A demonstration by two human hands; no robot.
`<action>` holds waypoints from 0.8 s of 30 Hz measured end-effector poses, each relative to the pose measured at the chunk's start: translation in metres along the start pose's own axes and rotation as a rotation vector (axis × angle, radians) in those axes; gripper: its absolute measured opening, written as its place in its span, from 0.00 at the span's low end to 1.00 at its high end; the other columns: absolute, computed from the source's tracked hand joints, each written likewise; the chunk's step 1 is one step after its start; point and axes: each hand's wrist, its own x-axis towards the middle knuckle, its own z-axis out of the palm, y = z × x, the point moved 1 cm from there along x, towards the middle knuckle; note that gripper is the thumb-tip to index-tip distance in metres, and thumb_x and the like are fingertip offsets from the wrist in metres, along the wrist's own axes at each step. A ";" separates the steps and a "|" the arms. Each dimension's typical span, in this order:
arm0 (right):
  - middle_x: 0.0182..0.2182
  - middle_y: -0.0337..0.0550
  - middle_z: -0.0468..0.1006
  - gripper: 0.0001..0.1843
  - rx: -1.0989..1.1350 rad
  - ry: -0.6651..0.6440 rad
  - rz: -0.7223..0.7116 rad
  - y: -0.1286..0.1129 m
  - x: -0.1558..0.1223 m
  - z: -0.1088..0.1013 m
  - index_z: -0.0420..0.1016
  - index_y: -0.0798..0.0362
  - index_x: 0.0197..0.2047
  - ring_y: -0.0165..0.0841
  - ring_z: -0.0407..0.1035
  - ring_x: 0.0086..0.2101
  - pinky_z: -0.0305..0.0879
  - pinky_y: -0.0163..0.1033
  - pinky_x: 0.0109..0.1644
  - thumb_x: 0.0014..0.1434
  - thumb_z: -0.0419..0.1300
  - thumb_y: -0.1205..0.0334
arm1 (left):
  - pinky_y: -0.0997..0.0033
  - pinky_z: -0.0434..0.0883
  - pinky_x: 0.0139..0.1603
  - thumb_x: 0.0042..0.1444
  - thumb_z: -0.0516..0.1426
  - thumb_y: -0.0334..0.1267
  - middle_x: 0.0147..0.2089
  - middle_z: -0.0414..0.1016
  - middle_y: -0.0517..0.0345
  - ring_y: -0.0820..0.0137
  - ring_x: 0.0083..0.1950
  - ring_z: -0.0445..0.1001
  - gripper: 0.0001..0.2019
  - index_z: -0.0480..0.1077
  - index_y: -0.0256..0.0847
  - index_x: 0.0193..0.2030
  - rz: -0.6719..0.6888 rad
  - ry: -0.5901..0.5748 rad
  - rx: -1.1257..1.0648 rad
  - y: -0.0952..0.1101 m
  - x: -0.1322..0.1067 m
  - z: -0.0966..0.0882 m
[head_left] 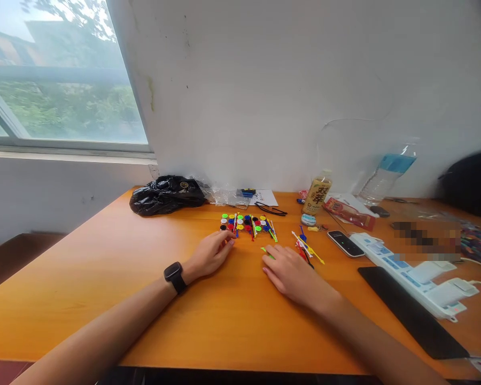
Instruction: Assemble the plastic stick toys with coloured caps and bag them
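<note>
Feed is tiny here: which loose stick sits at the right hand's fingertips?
The bright green stick, alone at the right hand's fingertips; the yellow, white, red and blue ones lie heaped further right, beside the knuckles.

Open room over the table left and near; coloured pieces ahead, bottle, phone and power strip at right

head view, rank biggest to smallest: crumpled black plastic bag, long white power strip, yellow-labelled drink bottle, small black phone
1. white power strip (nearer, so unsure)
2. black plastic bag
3. drink bottle and black phone look alike
</note>
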 end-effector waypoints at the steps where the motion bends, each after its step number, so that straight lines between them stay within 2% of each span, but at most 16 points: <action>1: 0.46 0.54 0.78 0.12 -0.044 -0.009 0.040 0.004 -0.007 -0.001 0.77 0.54 0.42 0.46 0.70 0.48 0.67 0.52 0.54 0.73 0.53 0.62 | 0.64 0.74 0.47 0.73 0.50 0.45 0.48 0.80 0.51 0.64 0.43 0.78 0.14 0.73 0.44 0.56 0.000 -0.002 0.004 0.000 0.000 0.000; 3: 0.50 0.58 0.78 0.14 -0.114 -0.010 0.118 0.013 -0.020 -0.001 0.79 0.54 0.45 0.52 0.68 0.54 0.64 0.60 0.60 0.72 0.53 0.59 | 0.64 0.74 0.46 0.73 0.51 0.44 0.48 0.80 0.51 0.64 0.43 0.78 0.14 0.73 0.44 0.56 0.002 0.000 0.007 0.000 0.000 0.000; 5: 0.58 0.60 0.76 0.16 -0.150 0.011 0.195 0.024 -0.032 0.004 0.80 0.52 0.53 0.58 0.63 0.62 0.56 0.68 0.66 0.72 0.52 0.58 | 0.64 0.74 0.46 0.73 0.51 0.44 0.48 0.80 0.51 0.64 0.43 0.78 0.14 0.73 0.44 0.56 0.007 0.000 0.006 -0.001 0.000 0.001; 7: 0.69 0.56 0.68 0.21 -0.143 0.026 0.281 0.036 -0.040 0.012 0.77 0.47 0.62 0.60 0.55 0.69 0.49 0.74 0.69 0.73 0.51 0.57 | 0.63 0.74 0.47 0.73 0.51 0.44 0.48 0.80 0.51 0.64 0.44 0.77 0.14 0.73 0.44 0.57 0.008 0.004 0.008 -0.002 0.000 0.001; 9: 0.75 0.48 0.59 0.24 -0.093 -0.001 0.354 0.049 -0.044 0.021 0.73 0.42 0.68 0.60 0.50 0.72 0.46 0.77 0.70 0.73 0.49 0.53 | 0.63 0.74 0.47 0.73 0.51 0.44 0.49 0.79 0.51 0.63 0.46 0.77 0.14 0.73 0.45 0.56 0.011 0.023 0.006 -0.003 0.000 0.001; 12: 0.76 0.48 0.55 0.28 0.009 -0.062 0.424 0.068 -0.045 0.035 0.69 0.45 0.71 0.57 0.50 0.73 0.52 0.71 0.72 0.74 0.45 0.51 | 0.62 0.74 0.50 0.73 0.52 0.43 0.50 0.79 0.51 0.62 0.50 0.76 0.12 0.73 0.45 0.55 0.021 0.074 0.003 -0.003 0.001 0.000; 16: 0.75 0.54 0.58 0.32 0.125 -0.026 0.463 0.090 -0.045 0.044 0.62 0.52 0.75 0.48 0.54 0.73 0.56 0.58 0.75 0.75 0.41 0.52 | 0.59 0.74 0.54 0.72 0.52 0.41 0.50 0.79 0.51 0.61 0.52 0.75 0.10 0.73 0.45 0.51 0.035 0.140 0.021 0.000 0.002 -0.003; 20: 0.75 0.52 0.57 0.33 0.164 -0.053 0.434 0.102 -0.047 0.039 0.59 0.49 0.77 0.46 0.53 0.73 0.52 0.57 0.76 0.75 0.43 0.47 | 0.58 0.73 0.57 0.72 0.52 0.40 0.51 0.78 0.51 0.60 0.53 0.74 0.09 0.72 0.45 0.51 0.045 0.157 0.024 0.001 0.003 -0.003; 24: 0.77 0.47 0.52 0.39 0.172 -0.105 0.420 0.103 -0.051 0.028 0.57 0.42 0.78 0.51 0.52 0.73 0.54 0.60 0.75 0.70 0.51 0.35 | 0.57 0.72 0.56 0.72 0.52 0.41 0.51 0.78 0.51 0.60 0.53 0.74 0.09 0.72 0.45 0.51 0.031 0.164 0.033 0.001 0.003 -0.004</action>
